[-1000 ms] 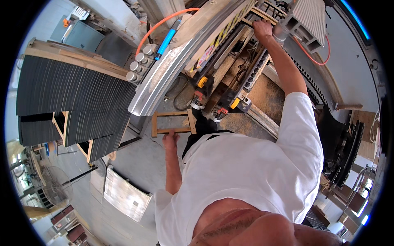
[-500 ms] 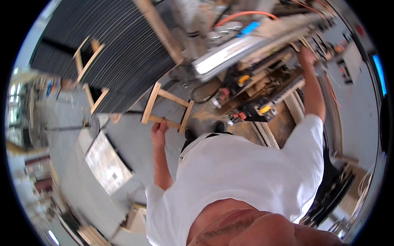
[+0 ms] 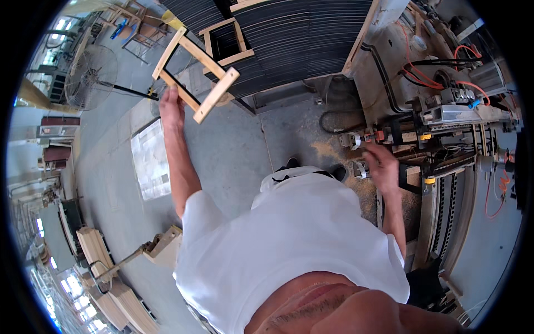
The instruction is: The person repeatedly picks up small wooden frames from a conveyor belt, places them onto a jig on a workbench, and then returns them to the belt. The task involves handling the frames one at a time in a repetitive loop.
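Observation:
My left hand (image 3: 172, 107) is closed on the near rail of a small wooden frame (image 3: 217, 96), four-sided and pale. It is held up in front of the black slatted surface (image 3: 311, 42). A second wooden frame (image 3: 240, 58) of similar make rests at that surface, just beyond the held one. My right hand (image 3: 384, 168) hovers at the machine on the right, with its fingers loosely bent and apart and nothing visible in them. Close to its fingertips are two metal clamp-like parts (image 3: 351, 140) on the machine's near end.
A machine bed with rails (image 3: 445, 217) runs along my right, with orange hoses (image 3: 423, 78) above it. Sawdust (image 3: 328, 149) lies on the floor by my shoes. A pale flat sheet (image 3: 150, 161) lies at left, near a large fan (image 3: 92, 78). Stacked boards (image 3: 130, 306) stand lower left.
My left hand has raised the wooden frame outward and to the left. My right hand has drawn back from the machine's far end to its near end. The view has turned.

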Tool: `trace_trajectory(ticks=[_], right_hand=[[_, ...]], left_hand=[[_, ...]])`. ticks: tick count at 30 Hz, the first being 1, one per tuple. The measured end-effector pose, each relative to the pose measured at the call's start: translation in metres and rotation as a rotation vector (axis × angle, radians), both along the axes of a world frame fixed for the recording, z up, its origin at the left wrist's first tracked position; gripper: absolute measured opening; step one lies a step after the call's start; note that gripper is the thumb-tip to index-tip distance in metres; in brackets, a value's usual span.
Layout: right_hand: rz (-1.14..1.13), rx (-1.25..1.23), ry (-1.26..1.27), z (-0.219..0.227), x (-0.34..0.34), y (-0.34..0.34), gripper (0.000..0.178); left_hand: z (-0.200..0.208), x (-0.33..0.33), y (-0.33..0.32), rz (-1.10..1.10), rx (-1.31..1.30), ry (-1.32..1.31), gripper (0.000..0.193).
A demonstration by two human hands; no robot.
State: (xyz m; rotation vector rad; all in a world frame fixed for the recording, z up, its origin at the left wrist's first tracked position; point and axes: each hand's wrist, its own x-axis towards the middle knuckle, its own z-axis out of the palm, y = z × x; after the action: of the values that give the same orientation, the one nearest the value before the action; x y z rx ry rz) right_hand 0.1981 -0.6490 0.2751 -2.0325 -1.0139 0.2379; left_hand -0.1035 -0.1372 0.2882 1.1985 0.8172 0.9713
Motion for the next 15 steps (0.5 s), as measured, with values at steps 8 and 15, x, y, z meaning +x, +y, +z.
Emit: trace_trajectory(ticks=[8,15], right_hand=[[-0.210,-0.469,0.171,-0.173,-0.048,-0.055,0.031],[-0.401,-0.567,0.402,-0.280,-0.092,-0.149,0.028]], left_hand=[[-0.031,0.113,0.155,-0.047,-0.006,0.319,0.026],[-0.074,0.133,0.190,0.098,0.529,0.706,0.037]])
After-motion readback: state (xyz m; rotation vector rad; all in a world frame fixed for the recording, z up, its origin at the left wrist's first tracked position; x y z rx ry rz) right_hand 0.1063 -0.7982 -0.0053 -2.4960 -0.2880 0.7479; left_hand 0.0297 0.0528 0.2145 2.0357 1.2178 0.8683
